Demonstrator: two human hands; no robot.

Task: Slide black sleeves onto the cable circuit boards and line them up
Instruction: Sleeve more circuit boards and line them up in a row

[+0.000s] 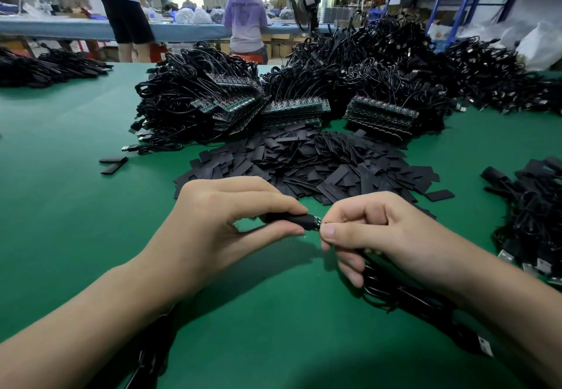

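Note:
My left hand [225, 215] pinches a black sleeve [299, 221] between thumb and fingers above the green table. The sleeve covers most of a small circuit board, whose end [318, 223] peeks out on the right. My right hand [383, 233] pinches that board end at its cable, and the black cable [404, 294] trails down under my right wrist to a USB plug [485, 346]. A heap of loose black sleeves [310, 163] lies just beyond my hands. Stacks of bare circuit boards with cables [292, 111] stand behind the heap.
Big piles of black cables [395, 63] fill the table's far side and left rear [45, 67]. Sleeved cables with USB plugs [535, 224] lie at the right edge. Two stray sleeves [112, 165] lie at the left. People stand at a blue bench [76, 28] behind; shelving at right.

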